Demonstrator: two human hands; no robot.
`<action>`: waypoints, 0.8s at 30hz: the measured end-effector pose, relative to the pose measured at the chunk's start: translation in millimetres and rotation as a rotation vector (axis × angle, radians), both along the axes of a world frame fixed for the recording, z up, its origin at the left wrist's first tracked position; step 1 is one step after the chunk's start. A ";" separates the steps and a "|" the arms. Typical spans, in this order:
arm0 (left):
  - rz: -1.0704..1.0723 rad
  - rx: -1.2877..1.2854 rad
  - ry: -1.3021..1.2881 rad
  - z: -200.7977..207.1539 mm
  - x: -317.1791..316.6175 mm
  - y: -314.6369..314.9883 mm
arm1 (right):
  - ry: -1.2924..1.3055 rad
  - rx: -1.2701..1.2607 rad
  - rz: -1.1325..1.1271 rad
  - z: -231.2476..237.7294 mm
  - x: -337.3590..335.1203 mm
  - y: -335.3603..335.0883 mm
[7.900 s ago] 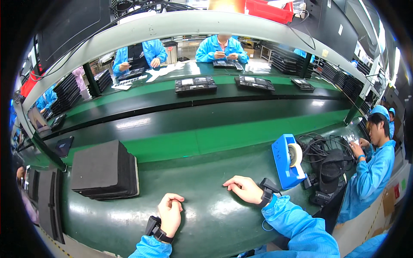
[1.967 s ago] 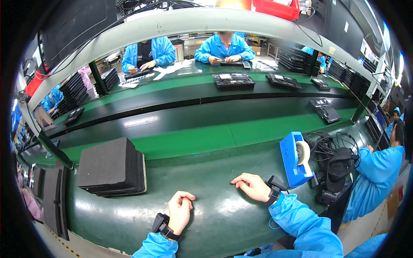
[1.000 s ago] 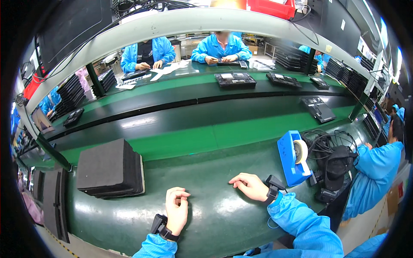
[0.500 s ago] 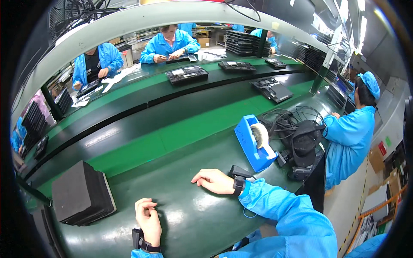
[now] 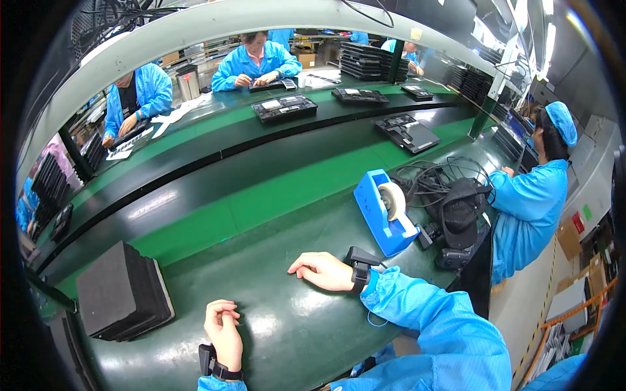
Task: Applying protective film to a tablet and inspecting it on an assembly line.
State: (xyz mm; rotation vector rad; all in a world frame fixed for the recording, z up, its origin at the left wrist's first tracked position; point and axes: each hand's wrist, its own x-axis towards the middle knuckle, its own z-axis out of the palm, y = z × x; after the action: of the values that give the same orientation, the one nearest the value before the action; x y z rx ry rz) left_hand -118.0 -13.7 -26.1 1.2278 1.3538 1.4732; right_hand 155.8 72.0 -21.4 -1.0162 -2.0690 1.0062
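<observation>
My left hand (image 5: 223, 331) rests on the green worktop (image 5: 274, 355), its fingers loosely curled with nothing in them. To its right and a little farther away lies my right hand (image 5: 324, 271), open and relaxed, its fingers pointing left and also holding nothing. A black strap with a small dark device sits on each wrist. Left of my left hand stands a stack of black foam-like pads (image 5: 117, 293). Beyond my right hand is a blue tape dispenser (image 5: 377, 218) with a roll of pale tape (image 5: 393, 201).
Tangled black cables (image 5: 424, 179) and a black cap (image 5: 458, 218) lie right of the dispenser. Opened laptop-like units (image 5: 409, 133) sit along the green and black conveyor (image 5: 215, 189). Co-workers in blue work across the line, and another person (image 5: 531, 195) stands at the right.
The nearest laptop-like unit on the conveyor has shifted slightly left. The co-worker at the far left has leaned and moved both hands. My hands have hardly moved.
</observation>
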 end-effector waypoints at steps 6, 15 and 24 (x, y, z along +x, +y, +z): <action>-0.020 -0.064 -0.050 0.2 1.7 -3.4 | -0.007 0.039 0.009 -1.3 0.5 1.2; -0.026 -0.075 -0.070 2.7 3.8 -3.2 | -0.001 -0.013 0.000 0.1 1.6 -1.7; -0.022 -0.077 -0.051 1.9 3.5 -4.5 | 0.005 -0.012 0.006 1.6 1.2 -1.3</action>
State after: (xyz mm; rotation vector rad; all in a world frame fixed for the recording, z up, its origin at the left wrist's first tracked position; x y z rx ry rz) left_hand -114.5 -18.1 -24.2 1.1455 1.3462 1.4141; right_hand 157.0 70.6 -19.9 -1.0132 -2.0650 1.0245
